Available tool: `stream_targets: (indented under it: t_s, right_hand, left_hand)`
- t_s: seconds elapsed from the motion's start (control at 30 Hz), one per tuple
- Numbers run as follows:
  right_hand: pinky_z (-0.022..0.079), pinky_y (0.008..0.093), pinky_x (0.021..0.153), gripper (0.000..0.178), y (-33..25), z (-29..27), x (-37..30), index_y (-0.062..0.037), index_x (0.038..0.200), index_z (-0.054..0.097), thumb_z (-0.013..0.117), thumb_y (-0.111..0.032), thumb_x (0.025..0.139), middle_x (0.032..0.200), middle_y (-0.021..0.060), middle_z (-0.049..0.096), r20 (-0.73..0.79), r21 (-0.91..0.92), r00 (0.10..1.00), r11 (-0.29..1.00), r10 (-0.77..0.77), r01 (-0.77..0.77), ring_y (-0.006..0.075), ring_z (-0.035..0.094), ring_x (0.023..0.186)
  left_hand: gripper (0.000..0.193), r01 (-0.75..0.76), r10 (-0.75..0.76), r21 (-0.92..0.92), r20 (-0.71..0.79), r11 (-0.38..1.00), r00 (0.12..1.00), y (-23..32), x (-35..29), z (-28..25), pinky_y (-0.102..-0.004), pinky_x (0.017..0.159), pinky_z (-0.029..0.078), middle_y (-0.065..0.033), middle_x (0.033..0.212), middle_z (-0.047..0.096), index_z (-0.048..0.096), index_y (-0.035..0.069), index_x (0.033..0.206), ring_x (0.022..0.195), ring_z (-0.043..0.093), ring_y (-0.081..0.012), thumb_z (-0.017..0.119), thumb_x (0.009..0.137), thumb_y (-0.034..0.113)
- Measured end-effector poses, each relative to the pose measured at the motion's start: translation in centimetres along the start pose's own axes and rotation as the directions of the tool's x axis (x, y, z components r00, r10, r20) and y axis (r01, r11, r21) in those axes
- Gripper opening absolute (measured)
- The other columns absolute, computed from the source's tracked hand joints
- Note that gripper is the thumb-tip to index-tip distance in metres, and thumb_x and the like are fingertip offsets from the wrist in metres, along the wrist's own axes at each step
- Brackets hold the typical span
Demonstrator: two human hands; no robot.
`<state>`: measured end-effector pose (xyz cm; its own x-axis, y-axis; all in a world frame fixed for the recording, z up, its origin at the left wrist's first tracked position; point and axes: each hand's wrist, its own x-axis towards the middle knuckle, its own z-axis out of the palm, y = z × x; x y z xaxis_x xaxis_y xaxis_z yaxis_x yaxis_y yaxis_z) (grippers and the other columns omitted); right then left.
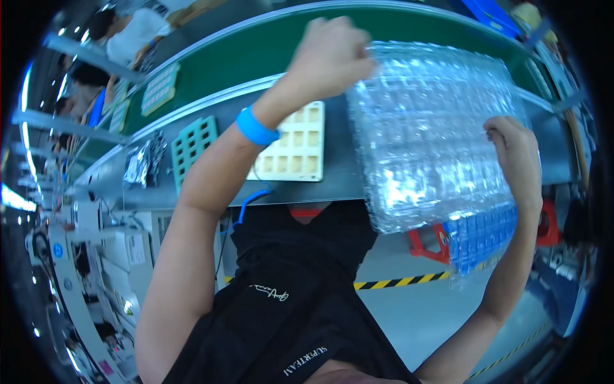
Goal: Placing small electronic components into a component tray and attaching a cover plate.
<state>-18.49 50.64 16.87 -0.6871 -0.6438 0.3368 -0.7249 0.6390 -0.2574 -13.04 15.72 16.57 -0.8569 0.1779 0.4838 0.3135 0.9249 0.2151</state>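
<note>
A stack of clear plastic blister trays (435, 128) with rows of pockets lies at the right of the workbench, its near edge jutting past the bench front. My left hand (332, 54) is closed and slightly blurred at the stack's far left corner; what its fingers hold, if anything, is hidden. Bent over the stack's right side, my right hand (517, 157) grips the clear trays with curled fingers. A blue wristband (256, 128) circles my left wrist. Partly behind that forearm sits a cream tray (318, 147) with square pockets.
A green pocketed tray (194, 146) and shiny small pieces (146, 160) lie left on the bench. Beyond runs a green conveyor (249, 70) carrying another tray (160, 89). Below the stack are blue trays (483, 237) and a red stool (432, 246). People work at far left.
</note>
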Motion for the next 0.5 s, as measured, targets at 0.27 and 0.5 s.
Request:
stream_targets:
  t_s: [0.27,0.5]
  right_hand:
    - [0.055,0.0438,0.074,0.008,-16.5,10.3,9.3,-0.0059,0.093,0.068,0.064,-0.009,0.087,0.089,0.0138,0.066,0.179,0.109,0.879,0.897,-0.442,0.429,0.0352,0.068,0.085]
    - [0.056,0.0427,0.074,0.009,-24.2,22.1,15.4,-0.0064,0.094,0.065,0.061,-0.006,0.086,0.091,0.0127,0.063,0.273,0.126,0.751,0.796,-0.601,0.592,0.0329,0.069,0.085]
  left_hand:
    - [0.023,0.631,-0.638,0.099,0.079,0.770,0.766,-12.9,-19.2,-0.8,-0.0490,0.075,0.048,-0.0195,0.083,0.066,0.070,0.004,0.072,0.082,0.061,-0.0381,0.073,0.078,0.026]
    - [0.019,0.597,-0.587,0.154,-0.112,0.787,0.802,-12.9,-21.1,2.3,-0.0471,0.074,0.048,-0.0141,0.085,0.062,0.068,0.005,0.074,0.085,0.057,-0.0344,0.072,0.077,0.023]
